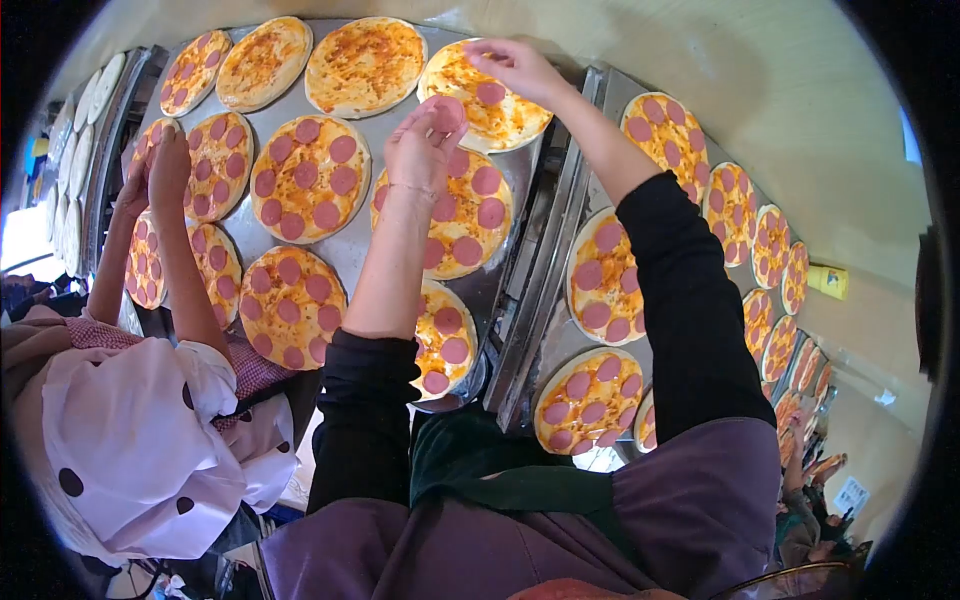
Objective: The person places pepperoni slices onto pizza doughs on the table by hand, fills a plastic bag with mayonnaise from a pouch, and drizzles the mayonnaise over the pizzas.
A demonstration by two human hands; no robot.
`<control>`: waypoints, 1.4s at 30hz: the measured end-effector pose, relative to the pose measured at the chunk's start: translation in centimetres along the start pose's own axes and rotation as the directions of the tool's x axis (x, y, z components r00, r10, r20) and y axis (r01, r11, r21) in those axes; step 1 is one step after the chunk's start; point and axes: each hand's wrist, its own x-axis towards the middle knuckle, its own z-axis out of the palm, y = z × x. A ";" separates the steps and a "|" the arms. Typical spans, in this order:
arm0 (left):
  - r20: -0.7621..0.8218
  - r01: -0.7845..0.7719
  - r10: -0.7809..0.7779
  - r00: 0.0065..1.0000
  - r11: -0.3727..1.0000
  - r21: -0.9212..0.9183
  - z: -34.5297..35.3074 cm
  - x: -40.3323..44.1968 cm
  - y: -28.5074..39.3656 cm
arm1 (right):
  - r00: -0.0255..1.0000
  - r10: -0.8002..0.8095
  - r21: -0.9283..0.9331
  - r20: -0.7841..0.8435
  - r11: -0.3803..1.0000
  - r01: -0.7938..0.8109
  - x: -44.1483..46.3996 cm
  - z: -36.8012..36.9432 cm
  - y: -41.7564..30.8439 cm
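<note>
My left hand is closed around a small stack of round pink sausage slices, held over the near rim of a pizza. Above that same pizza, at the back right of the left tray, hovers my right hand. Its fingers stretch to the left with a small gap, and I see nothing between them. One sausage slice lies on this pizza, just below my right fingers. Under my left wrist is a pizza with several slices, partly hidden by the forearm.
Two pizzas with only sauce and cheese lie along the back of the tray. At left, a co-worker's hands meet over other pizzas. A second tray with topped pizzas stands at right, across a narrow gap.
</note>
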 end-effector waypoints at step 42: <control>-0.049 -0.139 0.143 0.988 0.987 0.084 -2.2 -3.0 2.0 | 0.999 0.032 0.071 0.019 0.997 -0.034 -3.0 6.2 -2.7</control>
